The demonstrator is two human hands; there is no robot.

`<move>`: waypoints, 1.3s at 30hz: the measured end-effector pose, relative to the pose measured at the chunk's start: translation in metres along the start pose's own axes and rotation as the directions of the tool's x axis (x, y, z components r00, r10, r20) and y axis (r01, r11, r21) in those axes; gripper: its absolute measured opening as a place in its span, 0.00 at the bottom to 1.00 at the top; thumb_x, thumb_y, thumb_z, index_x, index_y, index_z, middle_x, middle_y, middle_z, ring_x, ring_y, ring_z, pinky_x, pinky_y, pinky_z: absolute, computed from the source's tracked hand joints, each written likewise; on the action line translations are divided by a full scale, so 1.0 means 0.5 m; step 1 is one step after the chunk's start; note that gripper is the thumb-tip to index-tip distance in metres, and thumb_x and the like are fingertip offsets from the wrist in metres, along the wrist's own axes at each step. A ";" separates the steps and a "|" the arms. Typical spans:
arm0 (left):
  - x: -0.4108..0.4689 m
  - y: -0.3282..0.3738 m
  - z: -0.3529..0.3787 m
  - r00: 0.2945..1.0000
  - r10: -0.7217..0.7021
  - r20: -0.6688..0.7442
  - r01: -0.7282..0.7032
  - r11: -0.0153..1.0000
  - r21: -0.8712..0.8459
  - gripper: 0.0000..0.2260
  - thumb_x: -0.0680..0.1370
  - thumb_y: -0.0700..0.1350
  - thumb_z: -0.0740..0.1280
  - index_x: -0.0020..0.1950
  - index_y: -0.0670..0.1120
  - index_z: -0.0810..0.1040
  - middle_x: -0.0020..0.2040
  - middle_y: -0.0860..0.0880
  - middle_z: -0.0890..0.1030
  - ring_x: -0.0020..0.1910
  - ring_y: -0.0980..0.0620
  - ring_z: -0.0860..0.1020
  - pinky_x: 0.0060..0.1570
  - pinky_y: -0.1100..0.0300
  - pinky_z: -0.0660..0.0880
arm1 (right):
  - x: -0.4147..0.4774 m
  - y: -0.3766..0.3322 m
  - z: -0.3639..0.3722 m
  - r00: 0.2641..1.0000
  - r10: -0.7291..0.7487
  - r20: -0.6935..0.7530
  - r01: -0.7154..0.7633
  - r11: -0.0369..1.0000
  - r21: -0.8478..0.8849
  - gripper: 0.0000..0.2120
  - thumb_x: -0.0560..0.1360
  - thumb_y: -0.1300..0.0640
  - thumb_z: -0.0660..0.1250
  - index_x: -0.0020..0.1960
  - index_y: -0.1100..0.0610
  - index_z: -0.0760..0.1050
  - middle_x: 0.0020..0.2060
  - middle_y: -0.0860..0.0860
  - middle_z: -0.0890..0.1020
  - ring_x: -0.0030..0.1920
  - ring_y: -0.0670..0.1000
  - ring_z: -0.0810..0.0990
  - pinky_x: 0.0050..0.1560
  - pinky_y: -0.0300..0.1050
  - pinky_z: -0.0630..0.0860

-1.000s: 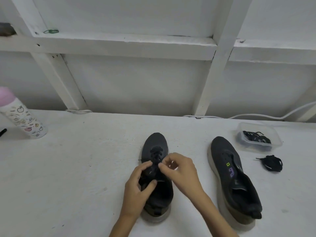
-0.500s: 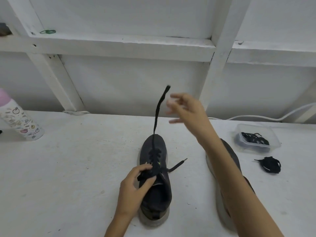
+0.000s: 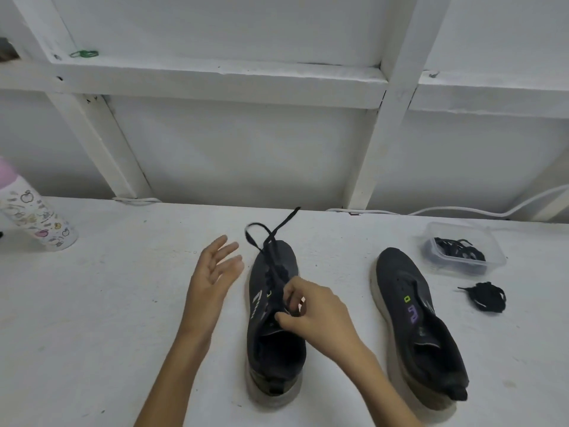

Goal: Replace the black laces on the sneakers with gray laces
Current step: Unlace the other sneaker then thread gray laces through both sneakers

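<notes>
Black lace [image 3: 285,223] loops off the laced sneaker's [image 3: 278,355] toe. The right hand's [image 3: 317,318] fingers pinch it at that sneaker's eyelets, and the left hand [image 3: 212,275] is spread just beside. Brace the sneaker and pull crossings out singly.

On the desk [image 3: 92,318]: 2 sneakers: laced sneaker [image 3: 277,359], unlaced sneaker [image 3: 409,291]; 1 black lace [image 3: 284,221], threaded; 1 clear container [image 3: 492,248] of dark laces; 1 loose lace bundle [image 3: 489,300]; 1 patterned bottle [image 3: 37,220]. On the ledge [image 3: 215,75]: 1 green band [image 3: 83,53]. Hands: 2: left hand [image 3: 212,272], right hand [image 3: 317,312].
</notes>
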State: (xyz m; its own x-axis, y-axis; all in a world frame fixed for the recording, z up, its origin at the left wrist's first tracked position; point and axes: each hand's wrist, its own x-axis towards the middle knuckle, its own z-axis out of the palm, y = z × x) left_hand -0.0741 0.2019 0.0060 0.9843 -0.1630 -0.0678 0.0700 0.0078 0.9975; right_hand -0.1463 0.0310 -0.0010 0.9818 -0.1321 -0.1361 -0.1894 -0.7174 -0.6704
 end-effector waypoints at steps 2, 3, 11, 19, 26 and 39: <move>-0.022 -0.030 0.003 0.999 0.004 0.035 -0.006 0.998 0.063 0.28 0.70 0.42 0.73 0.68 0.52 0.69 0.62 0.54 0.78 0.57 0.59 0.79 0.54 0.65 0.75 | -0.005 -0.003 0.008 0.997 -0.065 -0.035 0.061 0.993 -0.103 0.11 0.69 0.51 0.68 0.49 0.47 0.70 0.43 0.44 0.77 0.41 0.45 0.74 0.41 0.42 0.71; -0.037 -0.048 0.007 0.997 0.001 0.071 -0.007 0.996 0.092 0.29 0.67 0.42 0.72 0.67 0.53 0.70 0.60 0.55 0.79 0.56 0.59 0.79 0.53 0.66 0.76 | -0.007 -0.002 0.013 0.994 -0.094 -0.053 0.086 0.988 -0.132 0.12 0.69 0.52 0.67 0.51 0.47 0.69 0.44 0.44 0.76 0.42 0.45 0.73 0.42 0.43 0.71; -0.072 -0.108 0.042 0.968 0.249 0.038 -0.233 0.827 0.512 0.14 0.72 0.38 0.73 0.52 0.55 0.79 0.46 0.62 0.81 0.48 0.61 0.80 0.49 0.67 0.77 | -0.009 0.036 0.060 0.953 -0.178 -0.244 0.169 0.984 -0.059 0.07 0.71 0.49 0.65 0.49 0.44 0.73 0.40 0.43 0.74 0.40 0.42 0.73 0.37 0.39 0.72; -0.077 -0.118 0.040 0.945 0.327 -0.015 -0.277 0.823 0.496 0.06 0.75 0.44 0.71 0.51 0.53 0.80 0.45 0.60 0.82 0.46 0.60 0.81 0.46 0.68 0.78 | -0.013 0.051 0.073 0.944 -0.109 -0.311 0.187 0.955 0.232 0.08 0.72 0.45 0.65 0.48 0.44 0.79 0.40 0.42 0.79 0.40 0.46 0.77 0.40 0.44 0.75; -0.077 -0.105 0.041 0.946 0.323 -0.009 -0.261 0.779 0.570 0.11 0.75 0.55 0.64 0.52 0.52 0.81 0.46 0.59 0.82 0.43 0.60 0.81 0.40 0.71 0.77 | 0.001 0.016 0.032 0.993 0.048 -0.112 0.052 0.659 0.750 0.13 0.70 0.54 0.69 0.44 0.65 0.77 0.42 0.53 0.80 0.41 0.48 0.77 0.45 0.42 0.75; -0.006 0.043 -0.018 0.997 0.073 -0.040 -0.082 0.948 -0.308 0.10 0.81 0.40 0.58 0.42 0.44 0.75 0.40 0.48 0.81 0.44 0.53 0.79 0.51 0.57 0.74 | -0.005 -0.001 -0.228 0.962 0.117 -0.247 0.231 0.133 0.964 0.05 0.76 0.56 0.61 0.43 0.55 0.73 0.37 0.49 0.76 0.33 0.46 0.67 0.31 0.35 0.65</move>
State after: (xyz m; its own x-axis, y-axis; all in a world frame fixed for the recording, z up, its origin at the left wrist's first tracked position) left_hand -0.0740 0.2114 0.0277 0.9925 -0.1222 0.0044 0.0358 0.3246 0.9452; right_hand -0.1476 -0.0460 0.0829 0.9246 -0.3798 -0.0295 0.1928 0.5332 -0.8237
